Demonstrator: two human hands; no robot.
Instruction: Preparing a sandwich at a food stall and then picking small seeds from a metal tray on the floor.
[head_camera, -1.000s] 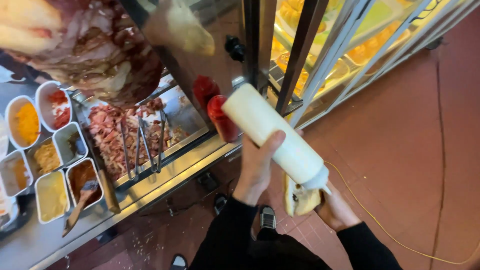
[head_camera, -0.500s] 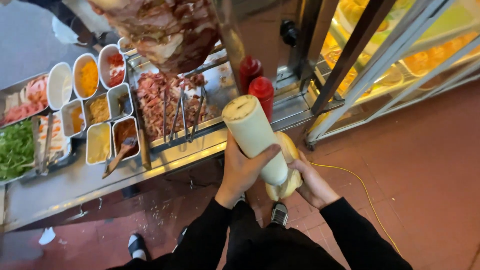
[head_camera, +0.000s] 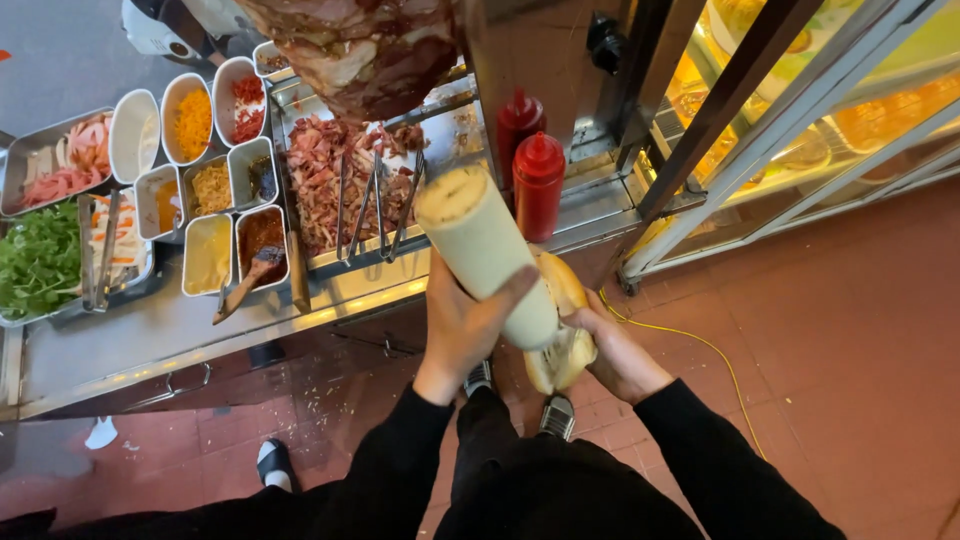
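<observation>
One white squeeze bottle (head_camera: 487, 256), tipped nozzle-down, wrapped by left hand (head_camera: 468, 325); one split bread roll (head_camera: 562, 335) cupped in right hand (head_camera: 612, 352). Two red bottles (head_camera: 538, 185) behind it; open tiled floor (head_camera: 840, 340) rightward.

Black long sleeves, dark trousers, bare hands (head_camera: 470, 330), no gloves/rings.

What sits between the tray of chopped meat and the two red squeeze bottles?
In the head view, bare steel counter separates the meat tray from the red squeeze bottles.
</observation>
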